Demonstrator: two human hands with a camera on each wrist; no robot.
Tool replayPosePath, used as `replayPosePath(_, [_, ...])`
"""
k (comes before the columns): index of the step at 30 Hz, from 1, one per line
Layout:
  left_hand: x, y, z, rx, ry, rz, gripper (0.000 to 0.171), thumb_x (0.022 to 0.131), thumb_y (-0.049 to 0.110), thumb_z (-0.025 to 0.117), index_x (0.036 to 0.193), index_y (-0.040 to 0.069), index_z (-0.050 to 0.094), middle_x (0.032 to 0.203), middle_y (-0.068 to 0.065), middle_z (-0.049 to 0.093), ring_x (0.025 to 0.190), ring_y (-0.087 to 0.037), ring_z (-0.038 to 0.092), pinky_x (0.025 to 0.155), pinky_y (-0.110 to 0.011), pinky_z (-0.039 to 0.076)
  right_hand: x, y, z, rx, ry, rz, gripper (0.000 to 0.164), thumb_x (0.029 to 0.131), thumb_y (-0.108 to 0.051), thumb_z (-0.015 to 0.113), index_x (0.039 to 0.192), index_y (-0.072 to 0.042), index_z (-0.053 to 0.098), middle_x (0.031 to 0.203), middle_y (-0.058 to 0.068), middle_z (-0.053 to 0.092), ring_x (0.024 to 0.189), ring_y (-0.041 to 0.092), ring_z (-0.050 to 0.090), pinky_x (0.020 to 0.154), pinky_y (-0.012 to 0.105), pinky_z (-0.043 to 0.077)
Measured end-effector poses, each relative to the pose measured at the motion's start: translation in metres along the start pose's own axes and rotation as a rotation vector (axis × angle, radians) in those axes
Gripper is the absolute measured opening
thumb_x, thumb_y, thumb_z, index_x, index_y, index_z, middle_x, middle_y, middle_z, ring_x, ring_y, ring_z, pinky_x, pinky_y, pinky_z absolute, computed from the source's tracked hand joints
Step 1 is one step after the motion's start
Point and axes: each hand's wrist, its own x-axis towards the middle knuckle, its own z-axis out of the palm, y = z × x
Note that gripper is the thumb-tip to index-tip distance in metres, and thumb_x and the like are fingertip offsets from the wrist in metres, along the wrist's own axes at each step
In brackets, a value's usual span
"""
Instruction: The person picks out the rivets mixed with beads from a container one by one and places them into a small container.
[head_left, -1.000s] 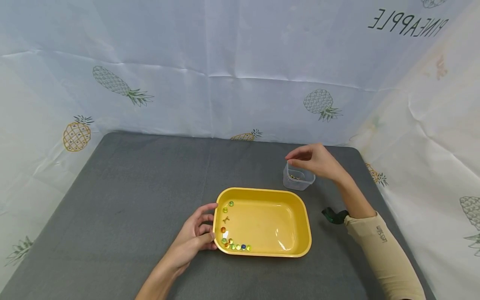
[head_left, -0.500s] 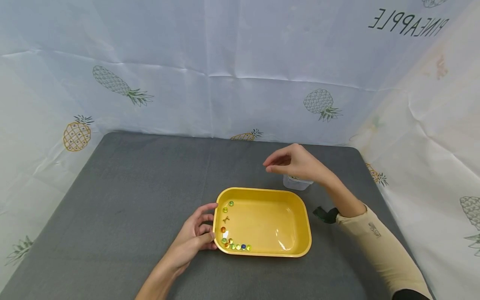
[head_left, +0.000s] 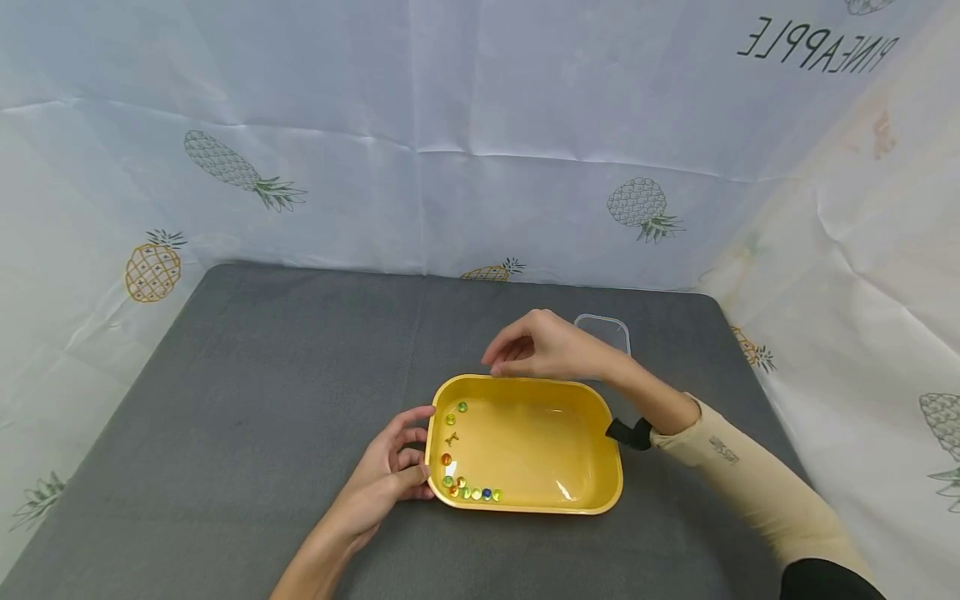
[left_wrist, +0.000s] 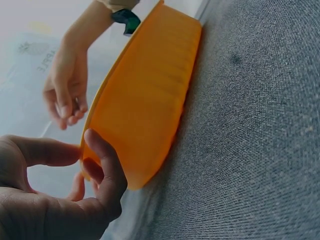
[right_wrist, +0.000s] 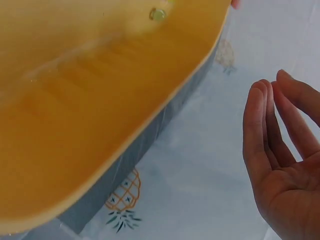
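My left hand point(head_left: 386, 471) grips the left end of a yellow tray point(head_left: 540, 379), thumb and fingers at its rim in the left wrist view. Several coloured glass beads point(head_left: 476, 493) line its left and front inner edges, with a small gold bow-like piece point(head_left: 452, 438) among them. Over the tray's back rim is my right hand point(head_left: 551, 346), fingertips brought together. In the left wrist view a small dark spot shows between the right hand's fingertips; I cannot tell what it is. Behind this wrist stands a clear plastic box point(head_left: 603, 332), its lower part hidden.
A grey cloth point(head_left: 262, 400) covers the table. White pineapple-print sheeting point(head_left: 337, 200) rises along the back and sides. A dark strap point(head_left: 630, 434) hangs from the right sleeve and overlaps the tray's right end in the head view.
My right hand has moved from above the clear box leftward and toward me, to the tray's back rim, fingertips still together. The left hand and tray have stayed put.
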Motion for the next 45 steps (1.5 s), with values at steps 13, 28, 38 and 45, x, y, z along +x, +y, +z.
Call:
replayPosePath(13, [0.0,-0.001,-0.002,-0.004,-0.013,-0.003,0.076,0.096,-0.006,0.063,0.164,0.017,0.037,0.14,-0.019,0.049,0.09,-0.017,0.062,0.075,-0.032,0.062,0.025,-0.002,0.033,0.052,-0.194,-0.004,0.023,0.097,-0.009,0.08,0.119,-0.003,0.081,0.101,0.003,0.083,0.089,0.004,0.074,0.088,0.026,0.064])
replayPosePath(28, [0.0,-0.001,-0.003,-0.009,-0.028,0.005,0.077,0.096,-0.005,0.063,0.165,0.016,0.035,0.141,-0.018,0.049,0.092,-0.016,0.063,0.075,-0.031,0.062,0.044,0.005,0.069,0.022,-0.343,-0.012,0.02,0.096,-0.006,0.08,0.115,-0.001,0.08,0.099,0.006,0.082,0.085,-0.002,0.072,0.082,0.017,0.061])
replayPosePath(38, [0.0,-0.001,-0.003,-0.006,-0.026,0.001,0.077,0.096,-0.006,0.062,0.165,0.017,0.036,0.14,-0.018,0.049,0.091,-0.016,0.062,0.075,-0.032,0.062,0.046,0.014,0.086,-0.09,-0.35,0.022,0.017,0.093,-0.002,0.079,0.109,-0.002,0.082,0.093,0.004,0.08,0.078,-0.003,0.065,0.075,0.011,0.055])
replayPosePath(45, [-0.001,-0.001,-0.003,-0.01,-0.026,0.001,0.078,0.096,-0.007,0.062,0.165,0.016,0.036,0.14,-0.018,0.049,0.092,-0.016,0.062,0.075,-0.031,0.063,0.046,0.016,0.092,-0.119,-0.333,0.019,0.015,0.092,-0.001,0.08,0.107,-0.001,0.082,0.088,0.002,0.077,0.075,-0.003,0.062,0.073,0.011,0.054])
